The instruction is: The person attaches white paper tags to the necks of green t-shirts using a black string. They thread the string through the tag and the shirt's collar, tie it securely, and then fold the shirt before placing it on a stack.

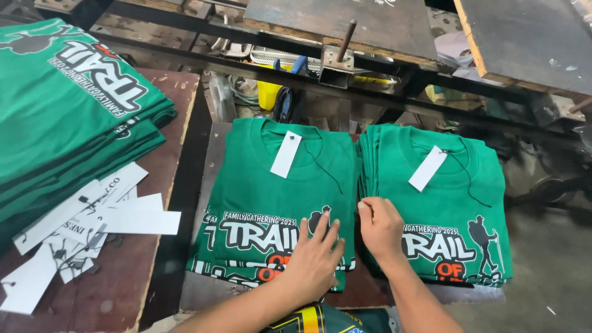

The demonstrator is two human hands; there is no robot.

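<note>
1. While looking down from the head view, pressing the left hand (314, 259) flat on the near stack of green shirts (277, 185), fingers spread apart and lying open over the white and orange print, clamped on nothing.
2. Resting the right hand (381, 229) just beside the left one, on the left edge of the second stack of green shirts (450, 203), fingers curled down over the folded layers. Whether pinching a layer or only touching the edge cannot be told.
3. Lying beyond the left fingertips, at the collar: a white hang tag (286, 154) on a black string. Lying beyond the right hand and off to its outer side, on the second stack: a matching white tag (427, 168).
4. Sitting well out past the left hand's outer side: a taller pile of folded green shirts (68, 117) on a brown board (179, 92), with loose white tags (92, 222) scattered below it.
5. Judging by the hands: steadying one stack while squaring or counting the edge of the other, both stacks already tagged on top.
6. Calling, for any further move at that edge, for a light grip with the right fingers on one layer only, keeping the left palm down to stop the near stack sliding.
</note>
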